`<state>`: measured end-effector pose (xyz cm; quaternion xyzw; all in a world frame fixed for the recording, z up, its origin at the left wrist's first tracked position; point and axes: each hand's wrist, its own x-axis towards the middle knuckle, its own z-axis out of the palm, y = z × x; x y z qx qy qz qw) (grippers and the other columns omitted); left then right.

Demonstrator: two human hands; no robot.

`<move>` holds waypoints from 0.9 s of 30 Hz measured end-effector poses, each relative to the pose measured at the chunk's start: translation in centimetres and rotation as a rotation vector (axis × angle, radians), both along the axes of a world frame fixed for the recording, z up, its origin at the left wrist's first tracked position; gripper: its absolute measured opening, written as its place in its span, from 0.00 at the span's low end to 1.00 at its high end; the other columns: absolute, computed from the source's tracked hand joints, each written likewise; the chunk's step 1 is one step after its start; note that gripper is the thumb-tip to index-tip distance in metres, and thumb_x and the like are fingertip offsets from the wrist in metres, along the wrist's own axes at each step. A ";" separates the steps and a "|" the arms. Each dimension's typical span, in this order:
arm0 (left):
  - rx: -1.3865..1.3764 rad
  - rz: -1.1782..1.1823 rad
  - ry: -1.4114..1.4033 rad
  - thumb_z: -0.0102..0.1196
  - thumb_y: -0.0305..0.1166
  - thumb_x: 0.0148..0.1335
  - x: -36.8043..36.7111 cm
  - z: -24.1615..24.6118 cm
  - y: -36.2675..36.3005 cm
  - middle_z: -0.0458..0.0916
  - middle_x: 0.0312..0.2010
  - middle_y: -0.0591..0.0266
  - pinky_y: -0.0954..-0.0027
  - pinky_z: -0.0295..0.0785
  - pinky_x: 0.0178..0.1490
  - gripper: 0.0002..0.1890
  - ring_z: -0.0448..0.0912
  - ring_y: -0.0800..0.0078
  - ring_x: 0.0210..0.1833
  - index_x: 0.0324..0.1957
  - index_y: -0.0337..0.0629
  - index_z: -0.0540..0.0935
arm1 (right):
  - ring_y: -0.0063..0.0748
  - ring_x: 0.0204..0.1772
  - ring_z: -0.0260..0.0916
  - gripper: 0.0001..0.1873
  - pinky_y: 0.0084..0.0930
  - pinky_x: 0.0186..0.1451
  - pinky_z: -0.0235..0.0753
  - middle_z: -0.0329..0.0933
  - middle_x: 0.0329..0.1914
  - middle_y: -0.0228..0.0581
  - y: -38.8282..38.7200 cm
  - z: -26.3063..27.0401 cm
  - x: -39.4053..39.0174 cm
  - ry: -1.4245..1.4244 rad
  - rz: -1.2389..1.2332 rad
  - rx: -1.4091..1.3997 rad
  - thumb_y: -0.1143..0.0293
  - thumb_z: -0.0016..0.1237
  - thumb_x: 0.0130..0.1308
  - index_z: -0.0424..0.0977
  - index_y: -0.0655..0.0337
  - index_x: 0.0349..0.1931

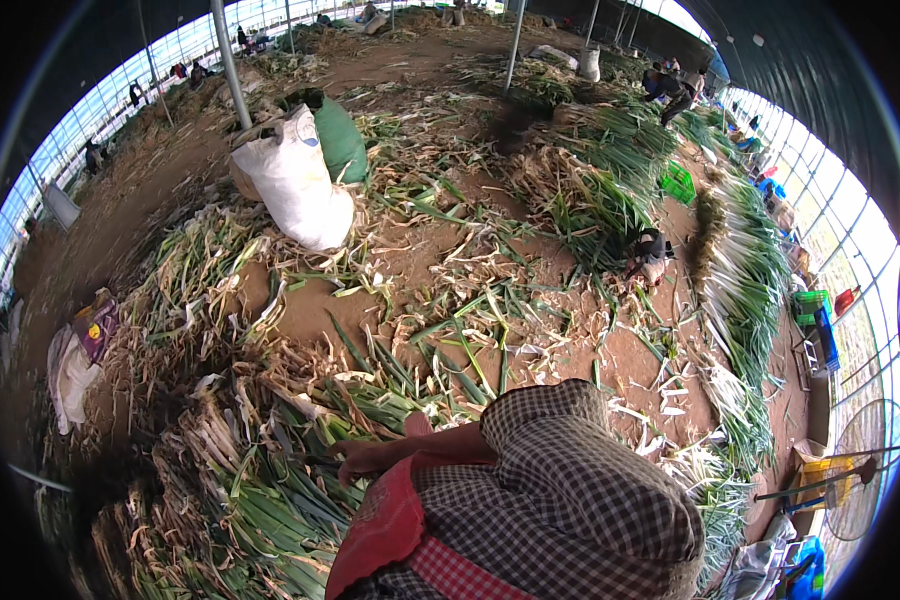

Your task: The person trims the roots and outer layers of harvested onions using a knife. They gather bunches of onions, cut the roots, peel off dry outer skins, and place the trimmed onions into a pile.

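My right hand [358, 456] reaches left over a pile of untrimmed long green onions [270, 495]. Its fingers look apart at the edge of the green leaves, and I see nothing held in them. The pile has dry brown outer leaves and roots toward the left. Just above my wrist shows a pinkish item [418, 424], too small to identify. My left hand is not in view. My checked sleeve [592, 457] and red apron [382, 510] cover the lower middle.
Cleaned onions [742, 262] lie in a long row at the right. White [300, 180] and green sacks [341, 142] stand by a metal post [230, 64]. Stripped leaves litter the soil. Crates [811, 306] and a fan [866, 471] line the right edge. People [675, 90] work farther back.
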<state>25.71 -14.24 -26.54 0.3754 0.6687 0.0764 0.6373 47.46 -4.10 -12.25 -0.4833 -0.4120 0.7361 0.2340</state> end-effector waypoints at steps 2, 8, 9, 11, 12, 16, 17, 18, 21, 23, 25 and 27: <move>-0.005 0.011 -0.003 0.50 0.34 0.62 -0.1 0.0 0.1 0.77 0.26 0.57 0.66 0.71 0.24 0.10 0.74 0.70 0.21 0.42 0.39 0.74 | 0.26 0.28 0.69 0.43 0.25 0.27 0.68 0.73 0.28 0.35 0.4 0.5 0.4 -0.024 -0.028 0.034 0.75 0.58 0.41 0.58 0.66 0.63; -0.010 0.070 -0.056 0.50 0.34 0.62 -0.9 -0.4 -0.9 0.77 0.25 0.57 0.66 0.70 0.24 0.09 0.73 0.71 0.21 0.40 0.40 0.75 | 0.35 0.37 0.73 0.45 0.33 0.38 0.72 0.75 0.36 0.42 0.2 -1.8 1.4 -0.194 -0.104 0.098 0.70 0.60 0.38 0.59 0.58 0.64; -0.016 0.091 -0.070 0.50 0.34 0.62 -1.2 -0.8 -1.2 0.77 0.25 0.58 0.66 0.70 0.24 0.09 0.73 0.71 0.21 0.39 0.40 0.75 | 0.38 0.39 0.73 0.45 0.33 0.40 0.72 0.76 0.37 0.42 0.0 -4.3 1.7 -0.206 -0.156 0.156 0.70 0.60 0.37 0.60 0.57 0.63; -0.030 0.186 -0.071 0.49 0.34 0.62 -4.2 -2.2 -2.5 0.77 0.25 0.58 0.66 0.70 0.24 0.08 0.73 0.71 0.21 0.39 0.40 0.75 | 0.42 0.40 0.73 0.44 0.34 0.41 0.72 0.76 0.36 0.45 -0.7 1.9 1.7 -0.332 -0.072 0.130 0.70 0.59 0.37 0.61 0.56 0.63; -0.052 0.213 -0.088 0.49 0.34 0.62 -5.0 -3.1 -3.0 0.77 0.25 0.58 0.65 0.70 0.24 0.08 0.73 0.71 0.21 0.39 0.40 0.75 | 0.44 0.41 0.74 0.44 0.35 0.43 0.72 0.75 0.37 0.47 -1.2 0.5 2.4 -0.433 -0.088 0.270 0.69 0.59 0.37 0.61 0.55 0.62; -0.189 0.534 -0.066 0.49 0.33 0.63 -11.9 -7.7 -11.7 0.76 0.24 0.58 0.65 0.70 0.24 0.08 0.72 0.71 0.21 0.37 0.41 0.76 | 0.52 0.56 0.69 0.44 0.38 0.58 0.70 0.65 0.58 0.61 -1.5 -0.2 2.5 -0.604 0.109 0.409 0.70 0.57 0.44 0.54 0.55 0.66; -0.236 0.621 -0.071 0.49 0.33 0.63 -12.5 -9.2 -14.7 0.76 0.24 0.58 0.65 0.70 0.24 0.08 0.72 0.71 0.21 0.37 0.41 0.76 | 0.50 0.56 0.70 0.44 0.37 0.58 0.70 0.67 0.57 0.61 -1.1 -0.1 3.4 -0.581 0.071 0.467 0.69 0.58 0.44 0.56 0.59 0.65; -0.292 0.706 -0.043 0.49 0.33 0.63 -13.4 -10.1 -18.1 0.76 0.24 0.58 0.65 0.70 0.24 0.07 0.72 0.71 0.21 0.37 0.41 0.76 | 0.47 0.56 0.71 0.43 0.35 0.58 0.69 0.69 0.56 0.60 -0.9 -1.2 4.4 -0.528 0.033 0.505 0.67 0.59 0.45 0.57 0.62 0.64; -0.403 0.924 -0.035 0.48 0.33 0.63 -13.5 -12.0 -24.2 0.76 0.24 0.59 0.65 0.70 0.24 0.07 0.72 0.71 0.20 0.36 0.41 0.77 | 0.42 0.50 0.72 0.40 0.30 0.55 0.70 0.73 0.48 0.53 1.0 -1.9 6.3 -0.563 0.066 0.361 0.72 0.54 0.43 0.61 0.63 0.63; -0.311 0.982 0.015 0.54 0.34 0.58 -8.9 -7.9 -18.9 0.69 0.16 0.67 0.74 0.60 0.17 0.11 0.66 0.80 0.14 0.22 0.43 0.71 | 0.42 0.48 0.72 0.40 0.29 0.54 0.70 0.73 0.46 0.51 2.3 -3.3 6.7 -0.568 0.058 0.334 0.74 0.50 0.42 0.61 0.63 0.63; -0.209 0.936 0.005 0.55 0.35 0.59 -7.5 -6.5 -14.6 0.74 0.21 0.63 0.75 0.65 0.20 0.09 0.71 0.78 0.19 0.31 0.40 0.75 | 0.47 0.46 0.72 0.42 0.37 0.51 0.71 0.71 0.44 0.52 4.0 -4.8 7.2 -0.587 0.193 0.344 0.73 0.55 0.44 0.57 0.61 0.66; -0.237 0.926 0.095 0.53 0.37 0.64 -4.1 -2.4 -6.9 0.76 0.28 0.62 0.76 0.71 0.27 0.14 0.75 0.76 0.26 0.46 0.38 0.75 | 0.49 0.45 0.72 0.42 0.38 0.50 0.71 0.71 0.43 0.52 6.2 -5.6 7.6 -0.613 0.274 0.378 0.73 0.54 0.45 0.57 0.61 0.66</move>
